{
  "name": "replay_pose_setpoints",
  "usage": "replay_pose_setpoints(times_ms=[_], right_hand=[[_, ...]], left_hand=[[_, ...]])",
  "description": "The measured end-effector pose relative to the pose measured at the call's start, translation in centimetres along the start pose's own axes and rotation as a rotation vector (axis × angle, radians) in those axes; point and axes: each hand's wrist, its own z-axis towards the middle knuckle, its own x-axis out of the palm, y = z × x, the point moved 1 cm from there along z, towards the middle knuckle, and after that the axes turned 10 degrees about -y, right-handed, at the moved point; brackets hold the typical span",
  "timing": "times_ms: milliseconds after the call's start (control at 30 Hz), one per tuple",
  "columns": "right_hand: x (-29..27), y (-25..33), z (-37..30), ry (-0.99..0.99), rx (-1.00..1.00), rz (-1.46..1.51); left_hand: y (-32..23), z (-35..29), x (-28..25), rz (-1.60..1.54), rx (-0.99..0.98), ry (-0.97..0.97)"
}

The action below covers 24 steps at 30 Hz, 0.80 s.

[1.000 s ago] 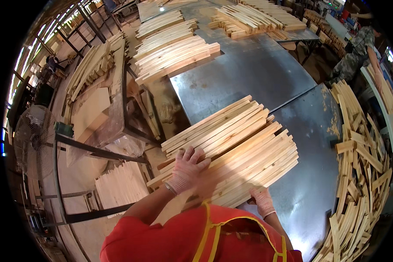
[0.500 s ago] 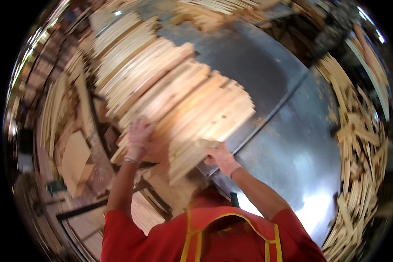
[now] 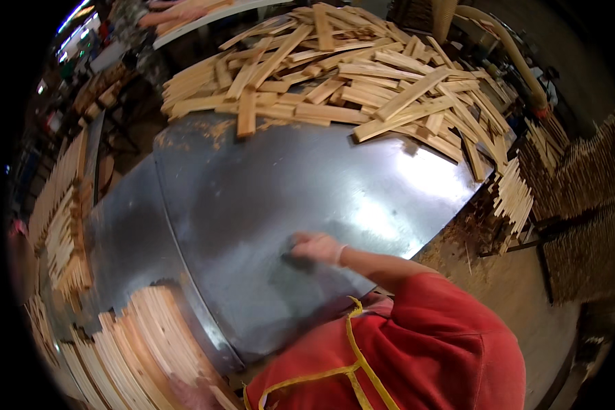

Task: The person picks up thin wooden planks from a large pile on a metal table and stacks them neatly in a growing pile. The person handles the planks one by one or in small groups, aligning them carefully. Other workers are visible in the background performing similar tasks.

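Observation:
My right hand (image 3: 314, 247), in a pale glove, is held out over the bare grey metal tabletop (image 3: 246, 184). Its fingers are loosely bent and somewhat blurred, and nothing shows in them. At the lower left, my left hand (image 3: 195, 393) is against the near end of a row of light wooden slats (image 3: 160, 321) laid side by side. Blur and the picture's edge hide how its fingers are set. Beyond my right hand, a loose heap of short wooden slats (image 3: 362, 82) covers the far side of the table, its pieces crossing at many angles.
A seam (image 3: 173, 236) crosses the tabletop between the slat row and my right hand. More slats are stacked at the left (image 3: 68, 246). Past the table's right edge lie sawdust on the floor (image 3: 458, 253) and tall stacks of wood (image 3: 584, 212). A hose (image 3: 519, 58) hangs at the far right.
My view has swung right, toward the heap of slats. My right hand has left the slat row and moved out over the metal tabletop. My left hand remains by the row.

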Motion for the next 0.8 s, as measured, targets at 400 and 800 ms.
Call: replay_pose_setpoints(times_ms=[400,800], right_hand=[[-37.8,-16.3,16.0,-0.993,0.552,1.067],[-18.5,-7.0,5.4,-0.513,0.459,1.133]], left_hand=[[-39.8,-11.6,-2.1,-0.321,0.742,0.599],[-47.8,-10.5,-9.6,-0.505,0.468,0.523]])
